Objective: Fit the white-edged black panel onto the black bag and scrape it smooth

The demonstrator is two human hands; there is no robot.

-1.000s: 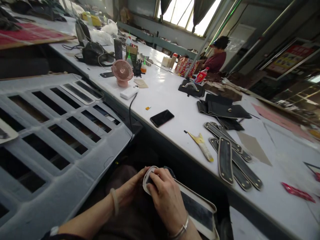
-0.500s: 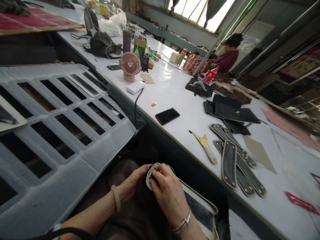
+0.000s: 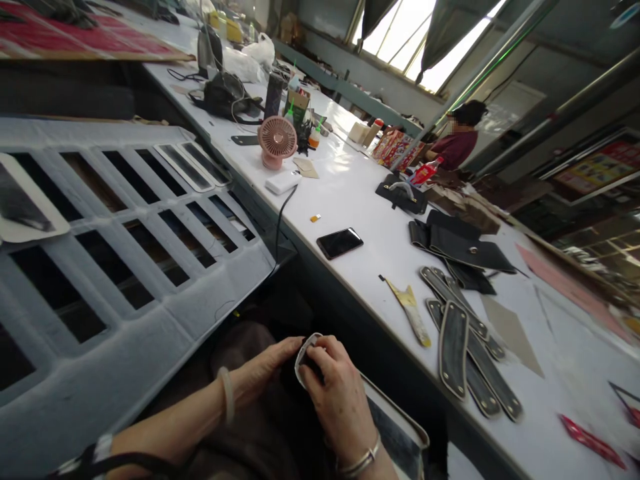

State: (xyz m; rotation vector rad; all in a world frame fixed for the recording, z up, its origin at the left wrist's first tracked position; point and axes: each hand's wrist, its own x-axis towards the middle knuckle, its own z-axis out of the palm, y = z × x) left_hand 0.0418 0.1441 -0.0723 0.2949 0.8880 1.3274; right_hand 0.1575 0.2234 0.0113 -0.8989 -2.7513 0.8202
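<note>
Over my lap, both hands are on a dark leather piece with a pale rim (image 3: 301,363), its end curled up. My left hand (image 3: 273,360) grips the far left edge, its fingertips partly hidden behind the piece. My right hand (image 3: 337,380) has its thumb and fingers bent together inside the rim; whatever lies between the fingertips is hidden. From under my right wrist a long dark panel with a pale border (image 3: 395,427) runs to the lower right. Whether it joins the curled end, I cannot tell.
A white table holds a phone (image 3: 340,243), a yellow-handled tool (image 3: 410,310), dark riveted straps (image 3: 454,350), black leather pieces (image 3: 465,243) and a pink fan (image 3: 277,141). To my left lies a slotted grey plastic surface (image 3: 165,327). A person (image 3: 457,137) sits across the table.
The camera view has turned slightly, so the table and its things sit a little differently. Both hands stay on the leather piece, with the right fingers shifted slightly along the rim.
</note>
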